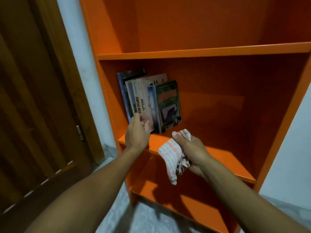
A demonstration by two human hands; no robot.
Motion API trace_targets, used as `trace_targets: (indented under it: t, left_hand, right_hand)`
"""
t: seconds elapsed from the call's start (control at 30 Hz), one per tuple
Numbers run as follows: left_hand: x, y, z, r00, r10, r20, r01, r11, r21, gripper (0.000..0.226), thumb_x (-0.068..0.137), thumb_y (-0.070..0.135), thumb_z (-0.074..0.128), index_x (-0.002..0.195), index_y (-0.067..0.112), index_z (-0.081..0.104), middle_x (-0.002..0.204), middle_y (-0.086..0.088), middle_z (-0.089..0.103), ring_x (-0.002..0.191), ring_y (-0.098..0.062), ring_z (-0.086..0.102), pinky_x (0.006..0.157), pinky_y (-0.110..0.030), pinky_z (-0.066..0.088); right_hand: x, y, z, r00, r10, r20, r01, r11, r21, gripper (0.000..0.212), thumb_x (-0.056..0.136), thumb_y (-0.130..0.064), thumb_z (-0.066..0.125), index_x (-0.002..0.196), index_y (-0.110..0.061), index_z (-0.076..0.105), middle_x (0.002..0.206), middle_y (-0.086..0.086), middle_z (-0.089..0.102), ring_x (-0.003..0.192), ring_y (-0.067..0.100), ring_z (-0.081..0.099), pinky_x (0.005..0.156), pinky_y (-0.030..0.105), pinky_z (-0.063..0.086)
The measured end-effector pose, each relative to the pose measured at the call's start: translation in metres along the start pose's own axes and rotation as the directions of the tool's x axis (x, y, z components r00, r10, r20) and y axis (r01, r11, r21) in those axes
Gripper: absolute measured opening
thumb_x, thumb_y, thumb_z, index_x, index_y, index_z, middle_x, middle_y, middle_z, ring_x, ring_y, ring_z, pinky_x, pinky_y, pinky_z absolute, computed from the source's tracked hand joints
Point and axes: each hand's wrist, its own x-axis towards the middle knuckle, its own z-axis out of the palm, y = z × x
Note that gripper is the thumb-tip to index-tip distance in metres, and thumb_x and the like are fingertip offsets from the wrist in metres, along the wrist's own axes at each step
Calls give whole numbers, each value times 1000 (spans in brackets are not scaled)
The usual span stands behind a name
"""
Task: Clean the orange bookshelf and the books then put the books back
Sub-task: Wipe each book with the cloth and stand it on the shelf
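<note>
The orange bookshelf fills the view. Several books stand upright in a row at the left end of its middle shelf; the rightmost has a dark green cover. My left hand reaches the bottom of the row, fingers curled against the spines of the middle books. My right hand hovers at the shelf's front edge, just right of the books, clenched on a crumpled white cloth with red checks that hangs down below it.
A dark wooden door stands to the left, with a strip of white wall between it and the shelf. The top shelf and the bottom shelf hold nothing visible. Pale speckled floor lies below. White wall is on the right.
</note>
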Motion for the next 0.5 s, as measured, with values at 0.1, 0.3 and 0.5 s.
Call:
trace_targets:
  t: [0.1, 0.3, 0.5]
  left_hand:
    - [-20, -32, -42, 999, 10, -35, -8, 999, 45, 13, 97, 23, 60, 105, 17, 53, 95, -4, 59, 85, -23, 56, 69, -36, 45]
    - [-91, -127, -129, 976, -188, 110, 166, 970, 179, 24, 99, 23, 58, 122, 20, 55, 115, 0, 62, 101, -16, 60, 88, -36, 54]
    - [-189, -238, -186, 800, -545, 250, 434, 814, 386, 45, 98, 19, 58, 140, 17, 45, 141, -10, 53, 126, -27, 53, 103, -37, 43]
  right_hand:
    - [-8, 29, 20, 980, 193, 56, -198, 973, 122, 13, 93, -13, 67, 99, -1, 63, 82, 12, 68, 69, 24, 68, 62, 33, 57]
    - [-26, 99, 83, 857, 481, 183, -508, 850, 141, 26, 102, -25, 52, 114, -4, 61, 98, 17, 75, 82, 30, 72, 72, 50, 55]
    - [-37, 170, 125, 736, 626, 259, -665, 741, 99, 29, 103, -14, 48, 123, 3, 58, 130, 26, 62, 111, 42, 63, 94, 62, 45]
